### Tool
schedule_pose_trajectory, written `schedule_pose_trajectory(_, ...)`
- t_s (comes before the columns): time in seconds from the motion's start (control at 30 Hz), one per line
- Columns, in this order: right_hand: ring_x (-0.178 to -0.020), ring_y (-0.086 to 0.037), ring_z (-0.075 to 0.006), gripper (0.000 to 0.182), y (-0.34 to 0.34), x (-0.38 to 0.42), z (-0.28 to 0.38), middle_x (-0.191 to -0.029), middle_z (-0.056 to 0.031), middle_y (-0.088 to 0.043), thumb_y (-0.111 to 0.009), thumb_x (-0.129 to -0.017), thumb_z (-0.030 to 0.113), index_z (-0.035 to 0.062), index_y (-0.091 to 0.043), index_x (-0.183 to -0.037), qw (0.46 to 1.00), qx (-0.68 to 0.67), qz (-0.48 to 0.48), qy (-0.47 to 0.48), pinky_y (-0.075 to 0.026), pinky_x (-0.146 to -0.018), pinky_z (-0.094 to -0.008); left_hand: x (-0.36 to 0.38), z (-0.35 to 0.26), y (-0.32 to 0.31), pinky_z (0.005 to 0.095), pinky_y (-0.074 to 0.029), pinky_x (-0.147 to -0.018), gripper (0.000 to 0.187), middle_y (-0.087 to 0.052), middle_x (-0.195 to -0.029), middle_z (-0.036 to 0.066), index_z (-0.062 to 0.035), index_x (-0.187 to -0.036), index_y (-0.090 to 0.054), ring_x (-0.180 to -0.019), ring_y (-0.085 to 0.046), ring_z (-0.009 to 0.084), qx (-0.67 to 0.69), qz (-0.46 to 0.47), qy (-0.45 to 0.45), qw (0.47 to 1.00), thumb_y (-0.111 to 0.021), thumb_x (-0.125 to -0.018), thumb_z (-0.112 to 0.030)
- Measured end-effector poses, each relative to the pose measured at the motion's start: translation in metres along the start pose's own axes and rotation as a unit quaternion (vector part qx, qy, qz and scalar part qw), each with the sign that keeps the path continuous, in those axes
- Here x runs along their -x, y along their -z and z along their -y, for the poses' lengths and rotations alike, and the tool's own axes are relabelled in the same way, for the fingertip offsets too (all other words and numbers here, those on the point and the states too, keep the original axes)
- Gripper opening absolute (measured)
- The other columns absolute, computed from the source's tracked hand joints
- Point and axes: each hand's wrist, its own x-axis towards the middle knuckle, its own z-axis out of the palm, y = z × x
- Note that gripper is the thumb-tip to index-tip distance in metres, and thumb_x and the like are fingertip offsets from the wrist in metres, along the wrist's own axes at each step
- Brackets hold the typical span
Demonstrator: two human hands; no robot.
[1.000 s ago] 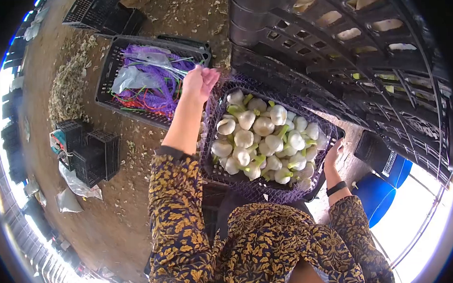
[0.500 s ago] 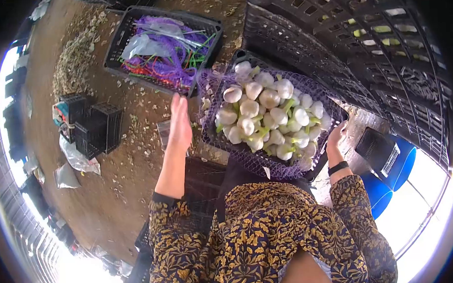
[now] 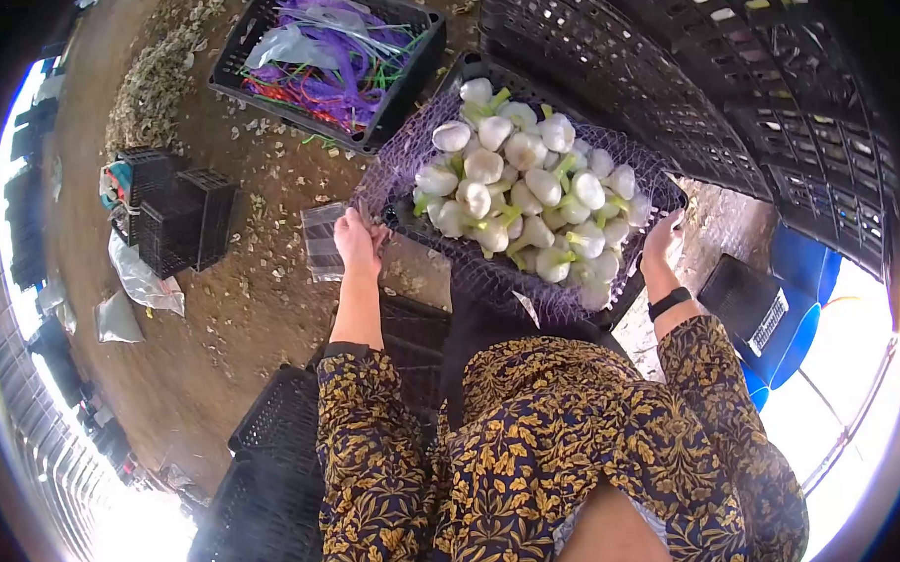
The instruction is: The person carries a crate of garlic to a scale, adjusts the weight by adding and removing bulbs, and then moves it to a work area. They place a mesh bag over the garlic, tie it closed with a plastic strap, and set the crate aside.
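Note:
A black plastic crate point(image 3: 637, 296) stands in front of me, lined with purple mesh netting point(image 3: 406, 149) and heaped with white garlic bulbs point(image 3: 543, 187) with short green stems. At the crate's left corner, my left hand point(image 3: 357, 243) is closed on the edge of the netting, its fingertips partly hidden. On the opposite side my right hand point(image 3: 661, 244) holds the crate's right edge, with some fingers out of sight. A dark band circles the right wrist.
Another black crate point(image 3: 390, 134) at the upper left holds purple nets and coloured strips. Tall stacked crates point(image 3: 651, 66) rise at the right. Blue barrels point(image 3: 797, 333) stand beyond the right arm. Smaller crates point(image 3: 176, 226) and garlic skins lie on the dirt floor at left.
My left hand has gone from stretched out flat beside the crate to closed on the netting's edge. My right hand stays at the crate's right edge. The view has shifted slightly.

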Motion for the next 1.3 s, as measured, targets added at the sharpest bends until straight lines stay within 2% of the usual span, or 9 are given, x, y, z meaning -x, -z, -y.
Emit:
schedule_pose_trajectory(0.2, -0.098, -0.058, -0.0418, 0.077, -0.002, 0.004, 0.003, -0.106, -0.0268, -0.061, -0.031, -0.087, 0.064, -0.0047, -0.057, -0.111, 1.000, 0.009, -0.027, -0.009, -0.043, -0.089, -0.0475, 0.057, -0.075, 0.011, 0.0206, -0.035, -0.037, 0.018, -0.040, -0.055, -0.004, -0.0058, -0.091, -0.050, -0.043, -0.034, 0.0049, -0.175, -0.013, -0.174, 0.969, -0.047, -0.096, -0.023)
schedule_pose_trajectory(0.47, -0.101, -0.056, -0.0383, 0.076, -0.042, -0.025, -0.026, -0.110, -0.0247, -0.059, -0.037, -0.085, 0.065, -0.0018, -0.051, -0.117, 0.996, -0.071, -0.048, 0.005, -0.042, -0.089, -0.0451, 0.165, -0.099, -0.076, 0.0264, -0.049, -0.050, 0.015, -0.058, -0.060, 0.003, -0.0048, -0.089, -0.059, -0.053, -0.059, 0.0119, -0.322, 0.228, -0.385, 0.834, -0.057, -0.091, -0.019)
schedule_pose_trajectory(0.6, -0.102, -0.056, -0.0387, 0.075, -0.036, -0.021, -0.036, -0.112, -0.0246, -0.057, -0.035, -0.086, 0.065, -0.0005, -0.050, -0.120, 0.996, -0.054, -0.012, 0.074, -0.042, -0.088, -0.0433, 0.163, -0.102, -0.043, 0.0303, -0.049, -0.080, 0.018, -0.063, -0.101, 0.012, -0.0098, -0.097, -0.065, -0.094, -0.062, 0.0212, -0.463, 0.152, -0.593, 0.640, -0.063, -0.084, -0.022)
schedule_pose_trajectory(0.77, -0.103, -0.055, -0.0403, 0.067, -0.001, 0.001, -0.012, -0.118, -0.0212, -0.056, -0.033, -0.089, 0.061, 0.0060, -0.050, -0.121, 0.997, -0.038, 0.051, 0.038, -0.040, -0.090, -0.0467, 0.108, -0.152, 0.001, 0.0329, -0.047, -0.074, 0.016, -0.059, -0.096, 0.010, -0.0055, -0.088, -0.065, -0.085, -0.059, 0.0232, -0.406, -0.055, -0.515, 0.753, -0.064, -0.082, -0.020)
schedule_pose_trajectory(1.0, -0.107, -0.052, -0.0420, 0.073, 0.008, 0.005, -0.018, -0.119, -0.0282, -0.052, -0.036, -0.089, 0.061, -0.0022, -0.047, -0.124, 0.996, -0.043, 0.011, 0.078, -0.038, -0.094, -0.0457, -0.076, -0.132, -0.055, 0.0233, -0.045, -0.065, 0.029, -0.063, -0.095, 0.004, -0.0025, -0.110, -0.060, -0.076, -0.056, 0.0095, -0.245, 0.078, -0.276, 0.926, -0.062, -0.086, -0.019)
schedule_pose_trajectory(1.1, -0.111, -0.048, -0.0353, 0.076, -0.009, -0.015, -0.037, -0.123, -0.0291, -0.047, -0.043, -0.090, 0.056, -0.0101, -0.039, -0.127, 0.990, -0.114, 0.004, 0.086, -0.034, -0.098, -0.0400, -0.190, -0.096, -0.078, 0.0254, -0.047, -0.065, 0.035, -0.063, -0.096, 0.007, -0.0016, -0.114, -0.058, -0.076, -0.056, 0.0118, -0.262, 0.044, -0.329, 0.906, -0.064, -0.083, -0.018)
schedule_pose_trajectory(1.17, -0.104, -0.049, -0.0315, 0.073, -0.019, -0.036, -0.066, -0.116, -0.0265, -0.049, -0.045, -0.091, 0.054, -0.0099, -0.038, -0.126, 0.987, -0.096, -0.040, 0.123, -0.035, -0.095, -0.0372, -0.225, -0.079, -0.087, 0.0282, -0.050, -0.063, 0.039, -0.063, -0.095, 0.010, -0.0004, -0.116, -0.056, -0.075, -0.059, 0.0140, -0.479, -0.243, -0.608, 0.585, -0.063, -0.080, -0.014)
schedule_pose_trajectory(1.2, -0.104, -0.049, -0.0315, 0.073, -0.018, -0.033, -0.063, -0.116, -0.0265, -0.049, -0.045, -0.091, 0.054, -0.0099, -0.038, -0.126, 0.988, -0.083, -0.046, 0.122, -0.035, -0.095, -0.0372, -0.238, -0.084, -0.091, 0.0298, -0.053, -0.057, 0.040, -0.063, -0.093, 0.013, 0.0011, -0.117, -0.055, -0.070, -0.062, 0.0164, -0.379, -0.048, -0.429, 0.818, -0.061, -0.079, -0.010)
schedule_pose_trajectory(1.3, -0.114, -0.046, -0.0354, 0.080, 0.009, -0.021, -0.046, -0.124, -0.0291, -0.047, -0.044, -0.089, 0.057, -0.0127, -0.037, -0.128, 0.994, -0.076, 0.043, 0.063, -0.032, -0.101, -0.0370, -0.251, -0.097, -0.105, 0.0291, -0.051, -0.050, 0.032, -0.065, -0.087, 0.013, 0.0030, -0.109, -0.057, -0.060, -0.062, 0.0192, -0.359, 0.045, -0.222, 0.906, -0.058, -0.079, -0.007)
